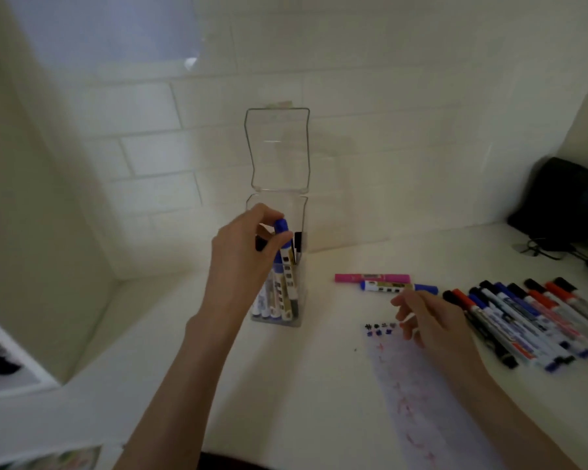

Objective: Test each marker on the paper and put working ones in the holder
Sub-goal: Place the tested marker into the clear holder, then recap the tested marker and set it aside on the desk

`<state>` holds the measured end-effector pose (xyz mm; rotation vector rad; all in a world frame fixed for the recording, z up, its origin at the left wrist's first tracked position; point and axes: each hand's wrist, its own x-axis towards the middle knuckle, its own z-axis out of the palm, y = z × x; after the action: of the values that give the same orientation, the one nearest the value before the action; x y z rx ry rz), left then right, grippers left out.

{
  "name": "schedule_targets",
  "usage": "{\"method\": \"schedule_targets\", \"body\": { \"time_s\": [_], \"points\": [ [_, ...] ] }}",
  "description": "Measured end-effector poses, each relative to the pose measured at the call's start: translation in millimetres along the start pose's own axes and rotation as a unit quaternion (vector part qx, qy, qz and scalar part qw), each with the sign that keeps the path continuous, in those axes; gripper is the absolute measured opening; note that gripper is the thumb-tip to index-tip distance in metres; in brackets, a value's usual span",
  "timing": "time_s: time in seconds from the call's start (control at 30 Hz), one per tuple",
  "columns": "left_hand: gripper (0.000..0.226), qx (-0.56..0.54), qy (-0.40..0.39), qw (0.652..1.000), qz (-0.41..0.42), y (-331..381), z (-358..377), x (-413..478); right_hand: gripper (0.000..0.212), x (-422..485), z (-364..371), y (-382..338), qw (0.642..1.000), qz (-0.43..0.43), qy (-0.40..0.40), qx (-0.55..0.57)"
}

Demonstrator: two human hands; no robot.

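Note:
A clear plastic holder (pixel 301 218) with its lid flipped up stands at the middle of the white counter and has several markers upright inside. My left hand (pixel 243 252) pinches the blue cap end of a blue marker (pixel 283 242) that stands partly inside the holder. My right hand (pixel 428 322) hovers with loosely curled, empty fingers over the top of the paper (pixel 421 405), which carries small dark and faint red scribbles. A pink marker (pixel 372 277) and another blue marker (pixel 399 286) lie just beyond my right hand.
A row of several black, red and blue markers (pixel 530 317) lies at the right of the counter. A dark pouch (pixel 564 201) with cables sits in the back right corner. A tiled wall rises behind, and a side wall closes the left.

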<state>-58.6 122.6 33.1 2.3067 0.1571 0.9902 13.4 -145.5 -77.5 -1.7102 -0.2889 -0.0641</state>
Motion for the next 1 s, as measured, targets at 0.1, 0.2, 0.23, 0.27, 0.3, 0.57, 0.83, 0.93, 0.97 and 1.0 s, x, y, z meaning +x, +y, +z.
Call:
{"method": "schedule_targets", "body": {
  "time_s": [0.1,0.2,0.23,0.27,0.3,0.57,0.83,0.93,0.97,1.0],
  "points": [
    [0.021,0.092,-0.018,0.995,0.032,-11.7,8.4,-0.7,0.027,1.5,-0.9,1.7,1.0,-0.004,0.005,-0.01],
    [0.02,0.136,-0.016,0.989,0.05,-20.7,11.6,-2.0,0.015,4.5,-1.7,4.5,0.997,-0.024,0.031,-0.073],
    [0.021,0.149,-0.013,0.987,0.063,-23.0,12.6,-3.3,0.01,5.5,-2.5,6.3,0.993,-0.036,0.035,-0.103],
    [0.024,0.162,-0.01,0.984,0.077,-25.0,14.2,-5.3,0.009,5.5,-3.4,7.9,0.989,-0.049,0.037,-0.137],
    [0.028,0.171,-0.006,0.981,0.087,-26.4,16.0,-7.5,0.014,6.2,-4.4,10.8,0.98,-0.067,0.04,-0.181],
    [0.021,0.076,0.21,0.961,0.162,-0.1,35.3,-44.9,0.054,19.7,-9.7,42.6,0.881,-0.136,-0.037,-0.452],
    [0.022,-0.024,-0.033,0.972,0.233,28.5,97.6,-70.7,0.018,24.2,-17.1,45.5,0.84,-0.218,0.087,-0.489],
    [0.018,-0.06,-0.11,0.983,0.133,30.8,116.0,-67.6,0.017,26.5,-19.2,38.4,0.836,-0.255,0.093,-0.477],
    [0.016,-0.074,-0.123,0.985,0.096,29.1,121.8,-66.4,0.016,26.9,-19.0,31.8,0.856,-0.248,0.1,-0.442],
    [0.016,-0.079,-0.142,0.984,0.068,27.3,127.2,-65.7,0.014,25.5,-19.3,22.6,0.897,-0.216,0.097,-0.373]
  ]
}}
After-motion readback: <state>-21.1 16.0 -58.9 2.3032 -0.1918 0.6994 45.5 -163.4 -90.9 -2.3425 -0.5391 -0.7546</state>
